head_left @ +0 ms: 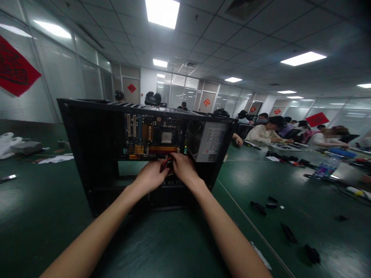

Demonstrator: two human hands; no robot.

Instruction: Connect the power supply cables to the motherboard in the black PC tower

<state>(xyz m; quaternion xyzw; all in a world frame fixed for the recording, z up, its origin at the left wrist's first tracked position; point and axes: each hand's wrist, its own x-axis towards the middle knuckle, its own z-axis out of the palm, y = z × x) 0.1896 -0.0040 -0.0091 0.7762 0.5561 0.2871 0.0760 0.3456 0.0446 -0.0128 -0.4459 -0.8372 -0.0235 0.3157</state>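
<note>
An open black computer case (77, 154) stands on the green table before me. Inside it, a motherboard (139, 144) with a square metal chip (167, 137) fills the upper middle, and a silver power supply (213, 141) with a fan sits at the upper right. Both my hands reach into the case, close together just below the board. My left hand (152, 175) is closed on red and black wires (165, 160). Right beside it, my right hand (184, 168) has its fingers bent at the same wires; its fingertips are partly hidden.
The green table (243, 181) carries small black parts (288, 233) at the right and a plastic bottle (327, 166) farther off. A grey box (27, 147) and white bag (9, 143) lie at the left. Several people sit beyond; a person's hand (237, 139) shows behind the case.
</note>
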